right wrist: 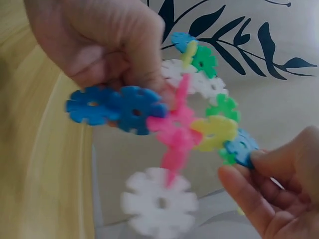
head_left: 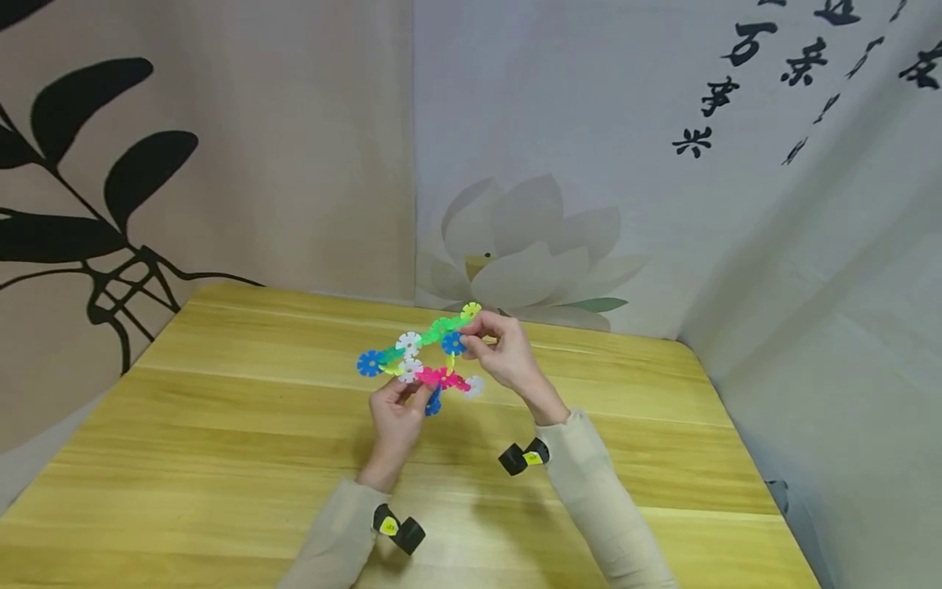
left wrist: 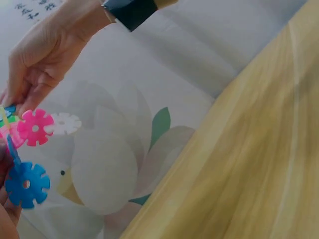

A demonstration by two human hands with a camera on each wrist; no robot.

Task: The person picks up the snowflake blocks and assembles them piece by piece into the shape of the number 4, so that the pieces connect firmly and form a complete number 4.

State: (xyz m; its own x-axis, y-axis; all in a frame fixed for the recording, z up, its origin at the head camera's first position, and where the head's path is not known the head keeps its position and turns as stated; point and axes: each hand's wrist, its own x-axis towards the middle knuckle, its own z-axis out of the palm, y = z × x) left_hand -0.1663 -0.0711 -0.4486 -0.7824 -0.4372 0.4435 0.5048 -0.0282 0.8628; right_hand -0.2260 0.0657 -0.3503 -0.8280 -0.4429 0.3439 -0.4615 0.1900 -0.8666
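Both hands hold up a loop-shaped structure of slotted plastic snowflake discs above the table. My left hand [head_left: 395, 421] grips it from below, beside the pink discs [right wrist: 175, 127] and a white disc [head_left: 410, 370]; its fingertips are partly hidden. Thumb and finger of my right hand [head_left: 508, 352] pinch a blue disc [right wrist: 241, 148] that adjoins a yellow disc [right wrist: 215, 133]. Green discs [head_left: 439, 330] run along the far side, up to a yellow-green disc [head_left: 471, 311]. Two blue discs [right wrist: 117, 108] stick out near the left hand, and a white disc [right wrist: 159, 203] hangs off the pink ones.
The wooden table [head_left: 221, 458] spreads below the hands. Behind it hangs a pale cloth backdrop [head_left: 338, 164] with printed leaves, a lotus and black characters. Each wrist carries a small black camera, one on the left [head_left: 401, 530] and one on the right [head_left: 524, 458].
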